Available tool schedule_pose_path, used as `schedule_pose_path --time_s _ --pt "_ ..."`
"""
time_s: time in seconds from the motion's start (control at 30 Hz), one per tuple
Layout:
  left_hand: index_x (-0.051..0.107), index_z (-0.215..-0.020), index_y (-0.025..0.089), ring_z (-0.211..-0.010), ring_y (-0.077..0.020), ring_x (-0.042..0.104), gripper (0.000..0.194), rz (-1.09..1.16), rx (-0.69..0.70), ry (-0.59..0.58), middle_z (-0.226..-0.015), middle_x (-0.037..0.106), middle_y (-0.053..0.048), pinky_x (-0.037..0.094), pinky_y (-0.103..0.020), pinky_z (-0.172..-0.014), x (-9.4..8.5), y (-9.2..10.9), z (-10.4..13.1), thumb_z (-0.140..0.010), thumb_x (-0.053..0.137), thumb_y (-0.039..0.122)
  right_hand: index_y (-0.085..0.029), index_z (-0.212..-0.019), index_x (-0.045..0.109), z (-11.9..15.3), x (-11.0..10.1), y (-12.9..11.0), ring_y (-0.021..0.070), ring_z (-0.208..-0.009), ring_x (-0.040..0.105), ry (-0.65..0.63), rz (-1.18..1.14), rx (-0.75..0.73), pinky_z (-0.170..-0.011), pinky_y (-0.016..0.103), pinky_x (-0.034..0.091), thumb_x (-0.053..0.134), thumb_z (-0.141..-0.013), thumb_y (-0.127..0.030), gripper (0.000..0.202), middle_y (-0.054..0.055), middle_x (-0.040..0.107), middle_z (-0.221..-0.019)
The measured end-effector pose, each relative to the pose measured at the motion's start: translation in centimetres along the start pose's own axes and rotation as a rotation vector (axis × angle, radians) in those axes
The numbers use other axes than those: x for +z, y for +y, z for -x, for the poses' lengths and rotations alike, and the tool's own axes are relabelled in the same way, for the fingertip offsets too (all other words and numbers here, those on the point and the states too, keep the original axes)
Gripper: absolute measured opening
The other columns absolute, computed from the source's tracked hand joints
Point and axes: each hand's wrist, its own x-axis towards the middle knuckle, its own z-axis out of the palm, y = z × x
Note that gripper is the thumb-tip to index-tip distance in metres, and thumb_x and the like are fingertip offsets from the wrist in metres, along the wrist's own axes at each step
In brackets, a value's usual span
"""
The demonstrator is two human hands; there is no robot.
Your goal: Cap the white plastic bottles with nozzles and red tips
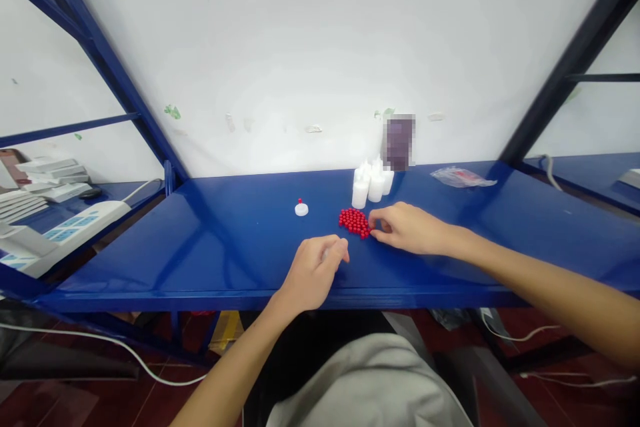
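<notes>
Several small red pieces point(354, 222) lie in a flat cluster on the blue table point(225, 240). The thumb and fingertips of my right hand point(400, 227) touch the cluster's right edge; whether a piece is between them is too small to tell. Just in front of the cluster, my left hand point(315, 270) is closed, its fingers curled round something whitish that is mostly hidden. Behind the red pieces stand several white bottles point(359, 193) with pointed tips. To the left sits a round white cap-like piece point(301, 209) with a red tip behind it.
A clear plastic bag point(463, 177) with something red inside lies at the back right. Against the wall is a pixelated dark object point(399, 141). Blue metal posts rise at both sides. A white power strip point(75, 230) is beyond the table's left edge.
</notes>
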Motion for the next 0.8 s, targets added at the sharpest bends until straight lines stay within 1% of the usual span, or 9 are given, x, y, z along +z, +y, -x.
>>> schedule_pose_path --time_s 0.07,0.13,0.23,0.3,0.4,0.57,0.67,0.73,0.8 --pt "0.059 -0.068 0.016 -0.06 -0.0125 0.046 0.05 0.054 -0.027 0.008 -0.06 0.05 0.001 0.034 -0.026 -0.061 0.0 0.0 0.0 -0.099 0.036 0.049 -0.022 -0.087 0.067 0.0 -0.1 -0.5 0.0154 -0.061 0.058 0.028 0.018 0.009 -0.055 0.027 0.033 0.057 -0.086 -0.026 0.011 0.001 0.068 -0.072" --pt "0.057 -0.064 0.015 -0.059 -0.0123 0.047 0.054 0.116 -0.054 0.012 -0.059 0.05 0.001 0.034 -0.026 -0.06 -0.1 0.0 -0.1 -0.099 0.035 0.05 -0.021 -0.086 0.067 0.3 -0.3 -1.5 0.0138 -0.058 0.056 0.122 -0.036 -0.021 -0.055 0.026 0.033 0.058 -0.086 -0.026 0.01 0.0 0.067 -0.069" --pt "0.056 -0.061 0.015 -0.057 -0.012 0.046 0.053 0.175 -0.062 0.017 -0.056 0.049 0.001 0.034 -0.026 -0.059 -0.1 -0.1 -0.1 -0.097 0.04 0.052 -0.02 -0.093 0.067 0.8 0.0 -3.8 0.011 -0.056 0.053 0.299 -0.325 -0.218 -0.056 0.024 0.038 0.057 -0.09 -0.029 0.013 -0.002 0.064 -0.067" --pt "0.055 -0.061 0.015 -0.057 -0.0118 0.046 0.052 0.206 -0.042 0.022 -0.057 0.049 0.001 0.034 -0.026 -0.059 -0.1 -0.3 -0.2 -0.095 0.043 0.053 -0.019 -0.092 0.066 1.0 0.6 -5.5 0.0094 -0.056 0.053 0.345 -0.504 -0.351 -0.056 0.022 0.04 0.057 -0.09 -0.025 0.012 -0.002 0.065 -0.069" --pt "0.053 -0.06 0.015 -0.057 -0.0115 0.045 0.05 0.254 -0.017 0.022 -0.056 0.048 0.001 0.035 -0.026 -0.059 -0.1 -0.5 -0.2 -0.095 0.045 0.051 -0.018 -0.09 0.064 1.0 1.6 -6.9 0.008 -0.054 0.052 0.351 -0.621 -0.398 -0.054 0.021 0.04 0.057 -0.088 -0.02 0.008 -0.003 0.066 -0.07" --pt "0.053 -0.06 0.015 -0.055 -0.0108 0.044 0.043 0.254 0.014 0.001 -0.056 0.048 0.001 0.032 -0.025 -0.056 -0.3 -0.6 -0.2 -0.091 0.047 0.043 -0.019 -0.094 0.067 0.9 2.4 -7.0 0.0093 -0.052 0.051 0.256 -0.726 -0.326 -0.05 0.022 0.039 0.057 -0.09 -0.024 0.012 -0.001 0.069 -0.073" --pt "0.049 -0.057 0.015 -0.052 -0.0101 0.04 0.038 0.253 0.044 -0.005 -0.054 0.044 0.001 0.03 -0.025 -0.053 -0.4 -0.6 0.0 -0.088 0.046 0.037 -0.019 -0.093 0.067 1.0 2.6 -7.4 0.01 -0.054 0.051 0.251 -0.708 -0.336 -0.052 0.023 0.04 0.058 -0.088 -0.022 0.01 0.0 0.069 -0.072" --pt "0.046 -0.055 0.016 -0.051 -0.0098 0.038 0.036 0.262 0.056 0.023 -0.052 0.041 0.002 0.029 -0.025 -0.052 -0.3 -0.6 0.2 -0.086 0.046 0.035 -0.018 -0.091 0.066 0.8 2.4 -7.8 0.0102 -0.056 0.053 0.264 -0.697 -0.379 -0.054 0.023 0.042 0.058 -0.089 -0.021 0.009 0.001 0.068 -0.074" --pt "0.048 -0.059 0.016 -0.051 -0.0101 0.039 0.034 0.329 0.066 0.109 -0.053 0.043 0.002 0.03 -0.025 -0.052 -0.2 -0.7 0.2 -0.086 0.046 0.038 -0.017 -0.09 0.065 0.2 1.7 -8.0 0.01 -0.058 0.053 0.252 -0.709 -0.43 -0.056 0.023 0.042 0.058 -0.09 -0.024 0.01 0.001 0.067 -0.076"
